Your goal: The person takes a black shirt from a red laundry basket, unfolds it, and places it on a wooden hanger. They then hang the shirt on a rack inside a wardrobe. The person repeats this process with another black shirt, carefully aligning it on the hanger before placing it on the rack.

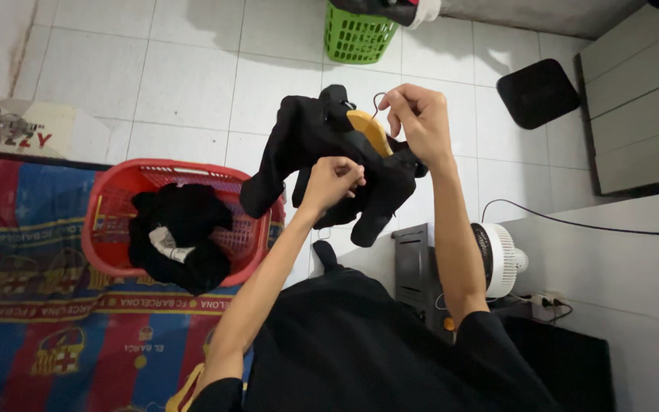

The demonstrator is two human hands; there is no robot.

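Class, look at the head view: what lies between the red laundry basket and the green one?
Bare white tiled floor lies between the red basket and green basket; the head view shows it.

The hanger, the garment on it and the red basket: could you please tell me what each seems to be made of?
Hanger: apparently yellow plastic, smooth, with a thin wire hook.
Black garment: soft matte fabric that drapes and folds.
Red basket: probably moulded plastic, glossy, with latticed walls.

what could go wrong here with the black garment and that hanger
The black garment sits bunched on the yellow hanger, so it may slide off toward the red basket or floor. The right hand pinches only the thin hook, which could twist while the left hand tugs the cloth.
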